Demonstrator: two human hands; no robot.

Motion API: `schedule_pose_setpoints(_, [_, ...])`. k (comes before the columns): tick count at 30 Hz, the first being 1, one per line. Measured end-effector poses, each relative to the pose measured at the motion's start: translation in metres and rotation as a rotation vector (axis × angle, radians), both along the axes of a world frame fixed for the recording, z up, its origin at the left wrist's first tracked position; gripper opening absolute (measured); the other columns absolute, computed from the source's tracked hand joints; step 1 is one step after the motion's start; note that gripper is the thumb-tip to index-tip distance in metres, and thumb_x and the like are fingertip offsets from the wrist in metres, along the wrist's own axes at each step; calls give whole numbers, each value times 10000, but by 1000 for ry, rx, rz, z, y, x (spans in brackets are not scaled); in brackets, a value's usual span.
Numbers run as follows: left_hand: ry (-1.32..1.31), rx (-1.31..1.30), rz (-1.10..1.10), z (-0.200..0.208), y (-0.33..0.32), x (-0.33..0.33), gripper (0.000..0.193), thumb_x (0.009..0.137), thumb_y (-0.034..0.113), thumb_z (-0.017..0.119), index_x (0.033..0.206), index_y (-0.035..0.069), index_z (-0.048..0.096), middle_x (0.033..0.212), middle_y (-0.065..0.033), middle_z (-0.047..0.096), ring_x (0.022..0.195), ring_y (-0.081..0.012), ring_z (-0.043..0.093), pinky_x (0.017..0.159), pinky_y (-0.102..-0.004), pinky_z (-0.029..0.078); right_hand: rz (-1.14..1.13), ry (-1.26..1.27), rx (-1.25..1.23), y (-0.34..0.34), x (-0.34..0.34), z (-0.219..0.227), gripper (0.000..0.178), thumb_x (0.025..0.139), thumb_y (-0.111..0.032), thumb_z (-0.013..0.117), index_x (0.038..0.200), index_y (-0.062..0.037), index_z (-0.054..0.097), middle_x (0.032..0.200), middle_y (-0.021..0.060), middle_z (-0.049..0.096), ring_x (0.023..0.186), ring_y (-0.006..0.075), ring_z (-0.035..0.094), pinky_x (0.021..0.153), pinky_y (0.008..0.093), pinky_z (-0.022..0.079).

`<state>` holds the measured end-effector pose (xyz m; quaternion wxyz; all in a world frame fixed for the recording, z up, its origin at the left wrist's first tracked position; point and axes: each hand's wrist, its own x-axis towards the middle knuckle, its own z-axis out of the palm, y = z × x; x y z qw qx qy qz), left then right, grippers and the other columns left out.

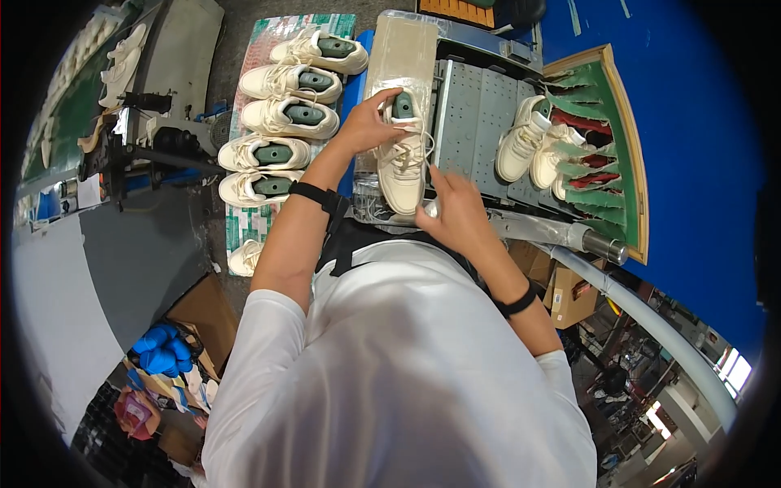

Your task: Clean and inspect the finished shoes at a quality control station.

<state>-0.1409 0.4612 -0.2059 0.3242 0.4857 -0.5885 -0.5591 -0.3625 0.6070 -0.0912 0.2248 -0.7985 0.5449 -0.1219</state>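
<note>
A cream lace-up sneaker (pixel 402 175) stands on the bench in front of me, its toe toward my body and a dark green shoe last (pixel 403 106) in its opening. My left hand (pixel 366 122) grips it at the collar and tongue, thumb and fingers on either side of the last. A cream shoelace (pixel 428 146) runs off the sneaker's right side to the fingertips of my right hand (pixel 460 210). That hand is closed beside the toe and slightly blurred; its fingers partly hide the lace's end.
Several cream sneakers with green lasts stand in a column on a patterned board (pixel 260 41) at left. To the right, a perforated metal conveyor (pixel 472 122) carries more sneakers (pixel 521 146) at a wood-framed opening with torn green strips (pixel 602 98). A metal roller (pixel 602 244) juts out near me.
</note>
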Motion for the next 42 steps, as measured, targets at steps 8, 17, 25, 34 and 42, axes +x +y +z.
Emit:
schedule_pose_setpoints(8, [-58,-23,-8,-3,1,-2,893,732,170,972,1519,64,565,1329,-147,735,1210,-233,700,1013,-350,551,46,39,-99,-11,28,13,746,785,-303,778,1367,133,611,1024,231,678,930,392,654,884,496,493])
schedule_pose_setpoints(17, [-56,-56,12,-2,3,-6,907,696,176,982,1505,84,582,1380,-161,701,1257,-243,673,1058,-360,537,0,-30,72,-19,44,-13,731,801,-293,770,1363,145,608,1084,260,692,1021,410,672,909,508,508])
schedule_pose_setpoints(25, [95,39,17,-11,-9,15,914,679,96,983,1506,108,595,1279,-108,745,1113,-177,714,955,-320,577,-105,-403,310,-8,2,-8,664,902,-217,752,1462,86,565,1112,219,724,1032,337,705,949,424,541])
schedule_pose_setpoints(34, [57,200,214,-4,50,-10,1126,800,197,910,1665,-27,226,1665,-302,361,1527,-419,428,1215,-457,415,-313,-211,398,-12,15,-103,540,1001,-317,653,1452,-23,618,1184,223,744,1080,367,718,950,435,531])
schedule_pose_setpoints(42, [-507,-206,355,19,74,-31,932,691,141,901,1501,-8,465,1461,-232,540,1352,-449,510,1139,-474,439,-298,-721,872,-8,27,-92,437,1049,-197,583,1432,5,642,1156,29,711,1010,109,608,943,277,491])
